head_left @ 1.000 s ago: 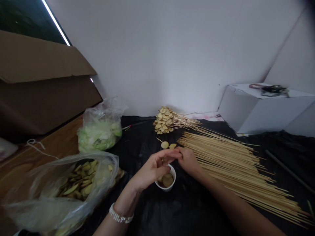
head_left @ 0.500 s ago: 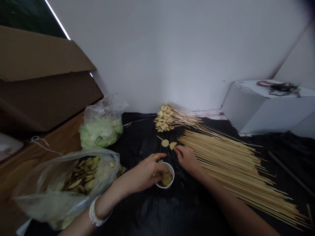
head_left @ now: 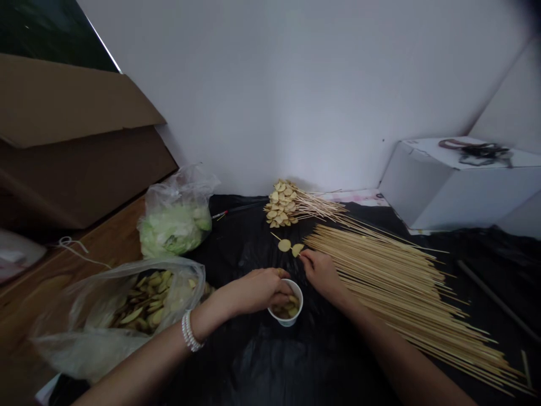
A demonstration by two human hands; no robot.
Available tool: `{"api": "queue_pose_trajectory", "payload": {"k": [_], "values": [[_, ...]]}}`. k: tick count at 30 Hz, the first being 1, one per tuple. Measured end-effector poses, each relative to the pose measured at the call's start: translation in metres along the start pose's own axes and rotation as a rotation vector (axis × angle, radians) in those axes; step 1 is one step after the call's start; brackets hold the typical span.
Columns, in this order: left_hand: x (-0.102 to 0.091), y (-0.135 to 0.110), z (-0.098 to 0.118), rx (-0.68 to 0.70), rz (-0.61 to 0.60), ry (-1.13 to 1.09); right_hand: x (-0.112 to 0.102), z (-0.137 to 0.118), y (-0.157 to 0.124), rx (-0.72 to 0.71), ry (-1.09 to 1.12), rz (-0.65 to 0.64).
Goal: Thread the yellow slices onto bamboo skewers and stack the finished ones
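L hand [head_left: 257, 290] curling into white cup [head_left: 291, 299] of potato slices [head_left: 284, 310], grip hidden; R hand [head_left: 321, 273] pinching bamboo skewer [head_left: 276, 238], tip pointing fwd-left, away from hands.

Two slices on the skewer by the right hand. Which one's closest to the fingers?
On the bamboo skewer, the pale yellow slice beside the right hand. The other slice sits further along, away from the hand.

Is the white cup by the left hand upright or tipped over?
Upright: the white cup stands on the black plastic sheet, open rim facing up, with pale slices inside, while the left hand reaches over its rim.
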State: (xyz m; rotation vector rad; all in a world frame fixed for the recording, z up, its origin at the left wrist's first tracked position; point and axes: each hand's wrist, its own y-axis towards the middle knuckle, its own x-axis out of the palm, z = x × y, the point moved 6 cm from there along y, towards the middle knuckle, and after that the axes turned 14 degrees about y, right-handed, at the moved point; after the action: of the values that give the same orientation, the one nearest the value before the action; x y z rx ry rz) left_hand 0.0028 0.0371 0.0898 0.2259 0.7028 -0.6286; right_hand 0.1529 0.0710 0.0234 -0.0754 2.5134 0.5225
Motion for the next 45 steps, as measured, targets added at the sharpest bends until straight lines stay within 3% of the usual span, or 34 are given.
{"api": "queue_pose_trajectory", "payload": {"k": [4,7,13,16,19,22,25,29,33,39,45], "values": [[0.004,-0.004,0.012,0.164,-0.016,0.242,0.0,0.0,0.0,-0.004,0.005,-0.003],[0.004,-0.006,0.021,0.181,-0.036,0.325,-0.001,0.0,0.0,-0.005,-0.003,0.008],[-0.004,-0.01,0.026,0.056,-0.003,0.074,-0.001,-0.001,0.0,0.003,-0.001,0.001],[-0.009,-0.012,0.006,-0.123,0.07,-0.168,-0.001,-0.001,0.001,-0.003,-0.003,0.007],[-0.014,-0.01,-0.025,-0.27,0.222,-0.495,-0.002,0.0,0.001,-0.007,0.005,0.016],[-0.016,-0.001,-0.062,-0.369,0.394,-0.843,-0.002,0.002,0.001,-0.009,0.02,0.026],[-0.011,0.014,-0.092,-0.411,0.489,-1.042,-0.002,0.004,0.001,-0.002,0.026,0.034],[0.007,0.029,-0.11,-0.394,0.475,-1.166,-0.003,0.004,0.002,-0.001,0.042,0.03],[0.019,0.026,-0.121,-0.377,0.515,-1.23,-0.003,0.002,0.002,-0.017,0.055,0.032],[0.009,0.018,-0.131,-0.262,0.583,-1.218,-0.001,0.001,0.0,-0.042,0.068,0.025],[0.006,0.017,-0.142,-0.339,0.687,-1.21,0.002,0.002,0.0,-0.041,0.057,-0.003]]}}
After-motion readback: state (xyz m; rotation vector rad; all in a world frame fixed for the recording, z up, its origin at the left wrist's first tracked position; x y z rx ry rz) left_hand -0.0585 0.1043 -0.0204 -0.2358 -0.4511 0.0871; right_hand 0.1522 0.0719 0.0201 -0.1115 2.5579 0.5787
